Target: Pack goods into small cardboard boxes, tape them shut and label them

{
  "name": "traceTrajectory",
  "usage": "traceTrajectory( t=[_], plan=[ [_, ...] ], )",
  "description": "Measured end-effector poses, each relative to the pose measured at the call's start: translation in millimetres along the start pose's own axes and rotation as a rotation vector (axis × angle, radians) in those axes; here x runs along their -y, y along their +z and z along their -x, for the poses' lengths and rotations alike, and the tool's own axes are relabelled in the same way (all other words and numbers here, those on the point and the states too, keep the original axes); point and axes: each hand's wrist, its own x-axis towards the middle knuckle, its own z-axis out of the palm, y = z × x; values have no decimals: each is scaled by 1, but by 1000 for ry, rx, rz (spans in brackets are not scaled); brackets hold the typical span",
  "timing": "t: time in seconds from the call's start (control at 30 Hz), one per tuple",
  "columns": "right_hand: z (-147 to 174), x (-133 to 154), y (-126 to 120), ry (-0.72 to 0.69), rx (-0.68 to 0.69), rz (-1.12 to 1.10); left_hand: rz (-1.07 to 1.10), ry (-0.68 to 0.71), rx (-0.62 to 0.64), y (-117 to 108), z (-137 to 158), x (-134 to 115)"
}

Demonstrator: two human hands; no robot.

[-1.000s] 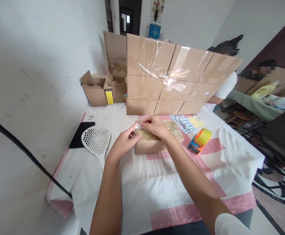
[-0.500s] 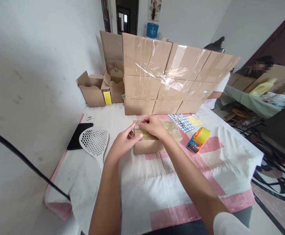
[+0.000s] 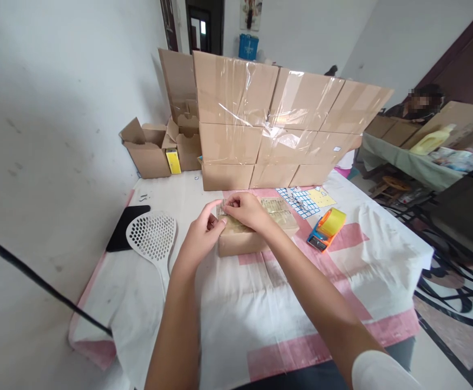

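A small cardboard box (image 3: 242,246) lies on the table, its top covered with shiny tape and printed marks. My left hand (image 3: 204,226) grips the left end of this box, thumb at the near edge and index finger towards the far corner. On the top's left part, my right hand (image 3: 247,210) has its fingertips pinched together; what lies between them is too small to make out. A tape dispenser (image 3: 326,229), blue and orange with a yellowish roll, rests to the right of the box.
Stacked cardboard boxes (image 3: 232,143) stand behind, with open cartons (image 3: 149,157) to their left. A white perforated paddle (image 3: 152,235) overlaps a black flat object (image 3: 118,233) at left. Blue-patterned sheets (image 3: 299,201) lie at back right. Another person (image 3: 417,108) is at a farther table.
The view has shifted slightly, so the scene sits a little further left. Both hands remain at the box's left end, the left thumb drawn back slightly from the top.
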Motion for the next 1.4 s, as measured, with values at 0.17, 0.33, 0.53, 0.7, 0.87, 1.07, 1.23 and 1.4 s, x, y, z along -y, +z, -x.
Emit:
traceTrajectory(
  t=[0.17,0.33,0.53,0.7,0.87,1.07,1.23,1.4],
  plan=[
    [-1,-1,0,-13,11,29,-34,-19,-2,0,-1,-1],
    [-2,-2,1,-33,14,21,-47,-82,0,-2,-2,-1],
    [-6,-9,5,-70,-2,50,-70,-170,45,-4,2,-2],
    [-5,-8,5,-76,-25,103,-148,-146,22,2,8,-5],
    [1,0,2,-98,-3,204,-361,-194,-5,14,12,-15],
    [8,-2,-13,-301,86,476,-459,-212,-74,24,13,-12],
    [22,-31,-67,-534,233,617,-338,-210,-113,27,9,-5],
    [5,-118,-182,-311,-59,707,-92,-145,-346,45,-3,15]
  ],
)
